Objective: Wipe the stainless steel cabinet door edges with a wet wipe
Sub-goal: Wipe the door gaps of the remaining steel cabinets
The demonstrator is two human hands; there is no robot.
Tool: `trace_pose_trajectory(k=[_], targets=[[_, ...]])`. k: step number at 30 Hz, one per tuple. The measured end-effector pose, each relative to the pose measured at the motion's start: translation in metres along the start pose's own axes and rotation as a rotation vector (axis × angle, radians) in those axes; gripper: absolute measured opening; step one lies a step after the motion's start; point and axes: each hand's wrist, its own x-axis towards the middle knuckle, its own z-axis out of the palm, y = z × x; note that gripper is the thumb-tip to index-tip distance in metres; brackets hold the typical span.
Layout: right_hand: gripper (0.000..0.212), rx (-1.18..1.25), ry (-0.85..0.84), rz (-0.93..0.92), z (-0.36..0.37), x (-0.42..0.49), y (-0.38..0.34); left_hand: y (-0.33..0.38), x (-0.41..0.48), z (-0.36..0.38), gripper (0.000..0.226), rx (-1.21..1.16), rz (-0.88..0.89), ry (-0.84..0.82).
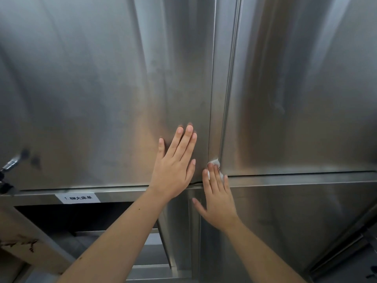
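Note:
Two tall stainless steel cabinet doors fill the view: the left door [102,88] and the right door [306,88], with a vertical edge strip [222,99] between them. My left hand [175,166] lies flat with straight fingers on the left door, close to its right edge. My right hand [218,199] presses a small white wet wipe [214,161] with straight fingers against the bottom of the vertical edge, where the doors' lower corners meet. Most of the wipe is hidden under my fingers.
A horizontal steel rail [295,180] runs under the doors, with a white paper label [78,198] on its left part. Below the label is a dark open compartment [81,217]. A metal fitting [10,164] juts in at the left edge.

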Motion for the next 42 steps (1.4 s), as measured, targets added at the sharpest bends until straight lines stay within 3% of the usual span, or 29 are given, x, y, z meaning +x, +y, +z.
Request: trace_pose_trajectory(k=[3,11,19,26,42], targets=[[0.076,-0.056,-0.087,0.006,0.005,-0.013,-0.001,0.0,0.001,-0.001,0.059,0.006,-0.002,-0.009],[0.077,-0.113,-0.12,0.059,0.002,-0.019,-0.004,0.004,0.001,-0.01,0.057,-0.009,-0.009,-0.027],[0.088,-0.05,0.051,0.054,-0.012,-0.008,-0.012,-0.001,-0.004,-0.019,0.059,0.004,-0.032,-0.073],[0.075,-0.023,0.196,0.002,-0.046,0.024,-0.034,-0.024,-0.017,-0.037,0.058,0.022,-0.1,-0.062],[0.08,0.054,0.411,-0.245,-0.116,0.109,-0.213,-0.166,-0.091,-0.158,0.056,0.119,-0.31,-0.013]])
